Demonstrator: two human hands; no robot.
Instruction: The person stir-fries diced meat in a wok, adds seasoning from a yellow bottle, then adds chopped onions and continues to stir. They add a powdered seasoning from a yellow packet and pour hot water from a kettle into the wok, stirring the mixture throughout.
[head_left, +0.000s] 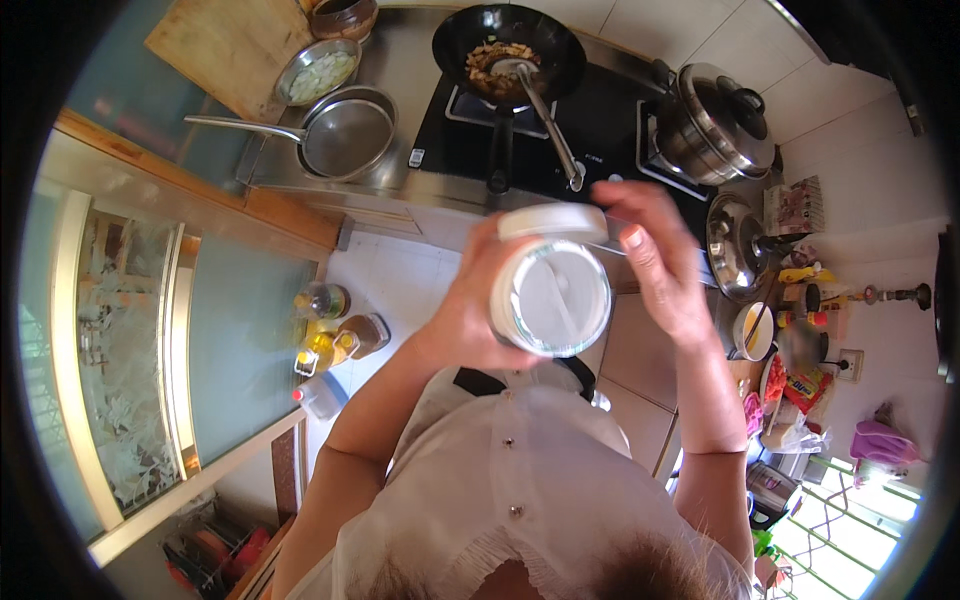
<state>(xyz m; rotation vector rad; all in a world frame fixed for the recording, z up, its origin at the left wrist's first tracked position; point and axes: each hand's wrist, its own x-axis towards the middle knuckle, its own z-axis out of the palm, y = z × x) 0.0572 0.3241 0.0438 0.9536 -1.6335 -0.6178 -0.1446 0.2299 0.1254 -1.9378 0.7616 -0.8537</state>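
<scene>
My left hand (469, 300) is wrapped around a round white jar (551, 300) in front of my chest. The mouth of the jar faces up, showing a pale interior with what looks like a white spoon (562, 300) lying in it. Its white lid (553, 222) stands raised at the far rim, by my left fingers; whether it is hinged or held there is unclear. To the right of the jar, my right hand (664, 262) is lifted with thumb and fingers apart. It is blurred, and I see nothing in its grasp.
Beyond my hands, a black wok (450, 52) with browned food and a metal spatula (551, 135) sits on the gas stove (600, 127). A lidded steel pot (701, 127) occupies the right burner. A steel saucepan (349, 135) stands left; several bottles (322, 352) are on the floor.
</scene>
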